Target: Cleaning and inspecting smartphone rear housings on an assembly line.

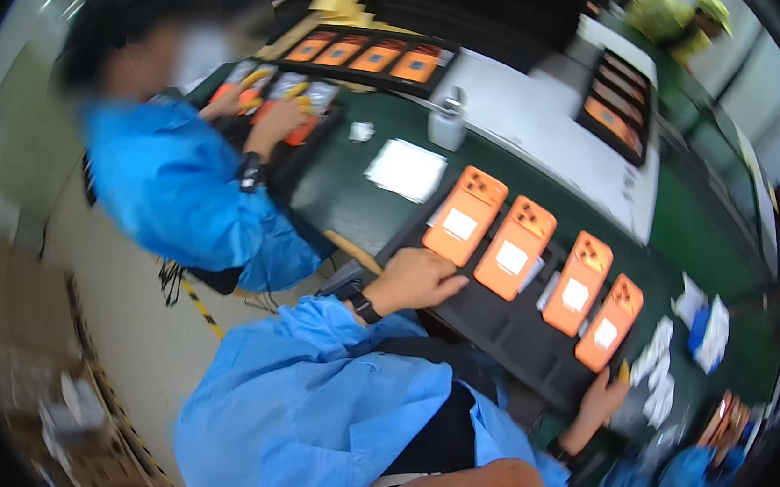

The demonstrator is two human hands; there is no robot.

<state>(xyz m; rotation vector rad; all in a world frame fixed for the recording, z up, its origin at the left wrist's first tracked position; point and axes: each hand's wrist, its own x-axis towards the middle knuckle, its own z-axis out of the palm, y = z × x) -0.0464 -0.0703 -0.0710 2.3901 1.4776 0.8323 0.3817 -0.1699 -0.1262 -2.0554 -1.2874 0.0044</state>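
Four orange, white-labelled phones (523,230); one flat black tray (504,322); left hand (413,280), right hand (600,399) at edges; fingers part-hidden, grip unclear.

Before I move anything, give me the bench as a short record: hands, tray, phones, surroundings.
left hand: at the left end of the black tray
right hand: at the tray's right end
orange phones: four, in a row on the tray, white square on each
beyond: white sheets, bottle
co-worker: at left, in blue
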